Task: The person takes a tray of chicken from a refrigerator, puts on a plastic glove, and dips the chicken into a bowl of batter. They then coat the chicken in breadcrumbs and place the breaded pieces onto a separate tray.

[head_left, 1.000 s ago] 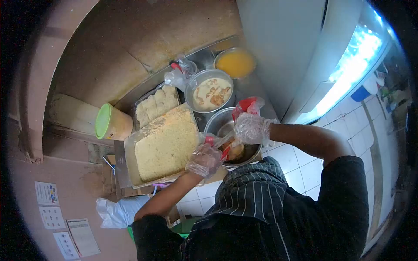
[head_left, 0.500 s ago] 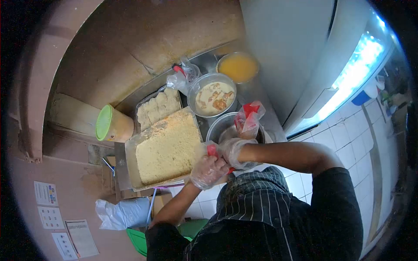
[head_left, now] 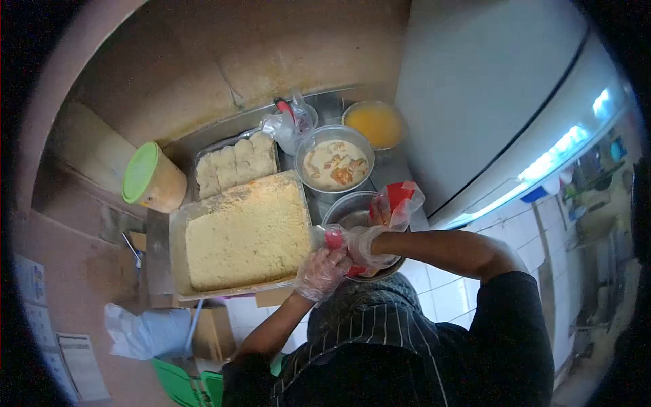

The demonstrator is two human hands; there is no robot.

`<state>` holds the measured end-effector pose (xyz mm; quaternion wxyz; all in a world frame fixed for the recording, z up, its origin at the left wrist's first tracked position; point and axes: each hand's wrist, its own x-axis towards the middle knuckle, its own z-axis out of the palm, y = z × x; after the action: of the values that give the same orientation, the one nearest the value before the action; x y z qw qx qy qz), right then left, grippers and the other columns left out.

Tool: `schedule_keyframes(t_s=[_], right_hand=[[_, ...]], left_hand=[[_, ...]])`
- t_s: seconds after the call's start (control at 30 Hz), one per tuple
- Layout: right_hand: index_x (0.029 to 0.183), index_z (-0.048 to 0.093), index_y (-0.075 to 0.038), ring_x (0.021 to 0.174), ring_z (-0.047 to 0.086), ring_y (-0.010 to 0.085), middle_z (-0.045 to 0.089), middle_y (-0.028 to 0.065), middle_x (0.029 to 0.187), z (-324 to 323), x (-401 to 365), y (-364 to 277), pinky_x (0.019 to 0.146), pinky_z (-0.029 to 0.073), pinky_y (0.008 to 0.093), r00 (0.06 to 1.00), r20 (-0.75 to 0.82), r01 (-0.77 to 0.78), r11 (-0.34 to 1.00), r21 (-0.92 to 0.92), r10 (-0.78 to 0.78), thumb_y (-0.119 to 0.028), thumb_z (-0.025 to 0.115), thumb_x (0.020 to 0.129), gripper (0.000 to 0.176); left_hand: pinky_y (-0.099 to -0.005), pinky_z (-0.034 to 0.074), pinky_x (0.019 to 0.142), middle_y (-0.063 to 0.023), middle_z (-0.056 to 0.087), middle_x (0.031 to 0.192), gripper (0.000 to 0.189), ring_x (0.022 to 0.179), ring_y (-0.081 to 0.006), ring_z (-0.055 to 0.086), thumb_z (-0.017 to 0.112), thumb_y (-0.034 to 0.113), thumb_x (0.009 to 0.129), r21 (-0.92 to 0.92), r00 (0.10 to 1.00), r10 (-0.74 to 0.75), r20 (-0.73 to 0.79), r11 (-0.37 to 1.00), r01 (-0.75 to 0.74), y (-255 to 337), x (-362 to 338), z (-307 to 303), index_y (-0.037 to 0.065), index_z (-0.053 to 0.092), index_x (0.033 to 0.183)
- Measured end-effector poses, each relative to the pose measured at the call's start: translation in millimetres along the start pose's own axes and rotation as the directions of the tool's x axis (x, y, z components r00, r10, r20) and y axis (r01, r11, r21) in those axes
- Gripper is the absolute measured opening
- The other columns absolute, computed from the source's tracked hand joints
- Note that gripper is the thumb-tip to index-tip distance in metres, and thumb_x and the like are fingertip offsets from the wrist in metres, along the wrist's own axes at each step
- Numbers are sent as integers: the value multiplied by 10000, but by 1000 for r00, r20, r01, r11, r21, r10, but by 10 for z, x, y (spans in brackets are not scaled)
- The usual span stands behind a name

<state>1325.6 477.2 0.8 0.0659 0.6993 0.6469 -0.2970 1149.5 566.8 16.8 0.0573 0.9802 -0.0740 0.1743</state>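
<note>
Brown stained wall [head_left: 203, 61] backs this kitchen corner, and a big white refrigerator [head_left: 488, 102] fills the right side above pale floor tiles [head_left: 441, 298]. A steel table [head_left: 392, 169] stands against the wall, between it and the person in a dark striped apron [head_left: 380, 325].

Largest on the table is a clear tray [head_left: 178, 230] filled level with yellow breadcrumbs [head_left: 247, 234]. Behind it, touching it, a smaller tray [head_left: 198, 157] carries rows of pale breaded pieces [head_left: 234, 163]. To their right sits a round bowl [head_left: 299, 152] of cream batter with a few pieces lying in it, and beyond that a round container [head_left: 345, 121] of orange liquid. A tub with a green lid [head_left: 152, 180] lies tilted at the table's left end. A crumpled clear bag [head_left: 288, 122] with something red in it rests just beside the batter bowl. Below the table are a white sack [head_left: 142, 332] and a cardboard box [head_left: 213, 332].

Nearest the person, at the crumb tray's right corner, a steel bowl [head_left: 337, 210] is partly hidden by both gloved hands. The left hand [head_left: 322, 271] is curled tight around the lower end of a plastic bag [head_left: 400, 197] with red print; the right hand [head_left: 369, 244] is closed on the same bag just beside it, the two gloves touching. The bag's loose upper end stands up over the steel bowl's far rim. What the bag contains cannot be made out.
</note>
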Motion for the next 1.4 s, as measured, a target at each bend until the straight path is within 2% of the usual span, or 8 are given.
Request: schedule_keyframes(t_s=[0.47, 0.6, 0.7, 0.77, 0.83, 1.07, 1.27, 1.4], right_hand=[[1075, 633, -118, 957, 610, 213, 647, 74, 998, -984, -312, -65, 783, 512, 330, 910, 405, 121, 991, -56, -88, -151, 552, 856, 237], [991, 631, -90, 857, 602, 208, 634, 68, 910, -945, -421, 615, 734, 504, 328, 925, 74, 242, 727, 643, -373, -129, 589, 829, 172], [959, 626, -77, 795, 599, 191, 619, 57, 846, -1433, -283, 796, 701, 506, 325, 472, -463, 864, 289, 412, -751, -112, 612, 804, 159], [948, 621, -76, 776, 601, 187, 612, 55, 823, -1719, -307, 826, 694, 509, 338, 611, -537, 778, 315, 544, -581, -104, 613, 800, 152], [939, 618, -78, 774, 605, 193, 610, 61, 818, -1851, -356, 866, 700, 512, 366, 985, 100, -133, 262, 956, 137, -100, 600, 808, 134], [1082, 611, -43, 857, 619, 257, 637, 133, 938, -1627, 450, 1088, 795, 499, 369, 887, -347, -18, 774, 632, 304, -135, 605, 825, 273], [1232, 571, -43, 960, 609, 254, 618, 161, 1169, -1617, 440, 679, 832, 485, 351, 869, -200, -78, 523, 849, 453, -246, 636, 851, 436], [1170, 590, -39, 956, 613, 243, 627, 145, 1094, -1398, -267, 452, 843, 487, 350, 694, -720, -49, 999, -22, 18, -271, 654, 867, 387]], left_hand=[[-357, 490, 701, -12, 574, 1134, 233, 857, -221, 546, 625, 185, 722, -90, 1000, 23, 7, 996, -23, -200, 179, -30, 174, 653, 952], [-360, 483, 710, 4, 563, 1169, 217, 881, -222, 527, 644, 196, 712, -102, 999, -42, 30, 994, 45, -262, 222, 10, 186, 661, 927], [-365, 467, 729, 34, 546, 1263, 223, 937, -216, 493, 651, 235, 720, -96, 993, -69, 98, 992, 78, -318, 179, 149, 235, 680, 941], [-379, 466, 734, 27, 551, 1254, 239, 943, -222, 494, 653, 246, 719, -107, 996, -45, 72, 993, 52, -310, 152, 218, 236, 683, 956], [-394, 469, 768, 16, 543, 1277, 250, 953, -239, 496, 647, 256, 737, -74, 999, -20, 51, 997, 23, -303, 65, 316, 239, 684, 984], [-422, 516, 853, -82, 560, 1239, 157, 1029, -276, 570, 635, 224, 755, -83, 995, -23, 102, 996, 31, -337, 156, -35, 136, 663, 882], [-443, 492, 912, -84, 556, 1266, 154, 1119, -290, 549, 635, 234, 757, -96, 997, -69, 30, 993, 72, -290, 138, -65, 152, 663, 885], [-402, 506, 858, -41, 587, 1134, 144, 1040, -243, 563, 623, 206, 743, -90, 999, 19, -38, 996, -23, -330, 240, -97, 178, 659, 880]])
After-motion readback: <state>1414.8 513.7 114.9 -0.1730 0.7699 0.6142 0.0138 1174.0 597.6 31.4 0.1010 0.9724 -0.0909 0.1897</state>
